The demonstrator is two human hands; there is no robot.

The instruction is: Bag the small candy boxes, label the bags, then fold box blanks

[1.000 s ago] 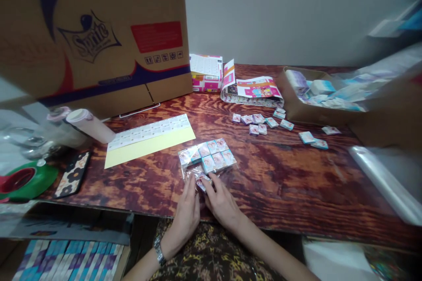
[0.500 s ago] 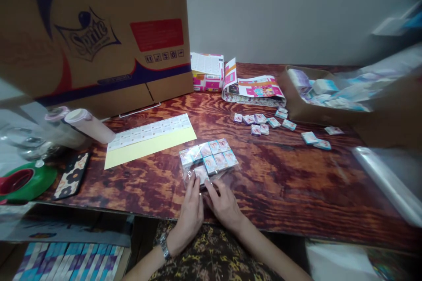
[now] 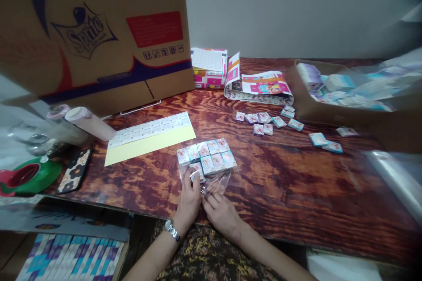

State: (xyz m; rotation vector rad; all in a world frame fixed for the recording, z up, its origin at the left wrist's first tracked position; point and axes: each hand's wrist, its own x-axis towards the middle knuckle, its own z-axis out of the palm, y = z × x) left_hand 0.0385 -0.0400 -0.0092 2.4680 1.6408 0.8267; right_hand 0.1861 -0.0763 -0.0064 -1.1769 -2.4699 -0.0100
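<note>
Several small white-and-blue boxes (image 3: 216,160) lie side by side in two rows in a clear plastic bag (image 3: 221,180). One box (image 3: 197,167) sits apart at the front left of the group, and the fingers of my left hand (image 3: 190,191) are closed on it; whether they are inside the bag I cannot tell. Close by, at the bag's near edge, my right hand (image 3: 223,213) has its fingers curled together on the plastic. Its fingertips are partly hidden.
A sticker sheet (image 3: 151,136) lies left of the bag, beside a phone (image 3: 75,170) and green tape (image 3: 46,176). Loose small boxes (image 3: 263,117) lie behind right, near a filled carton (image 3: 329,112). A large Sprite carton (image 3: 108,66) stands at the back left.
My right hand has drawn back from the front box to the bag's near edge, pulling plastic toward me. My left hand stays at the box. The view has shifted slightly.
</note>
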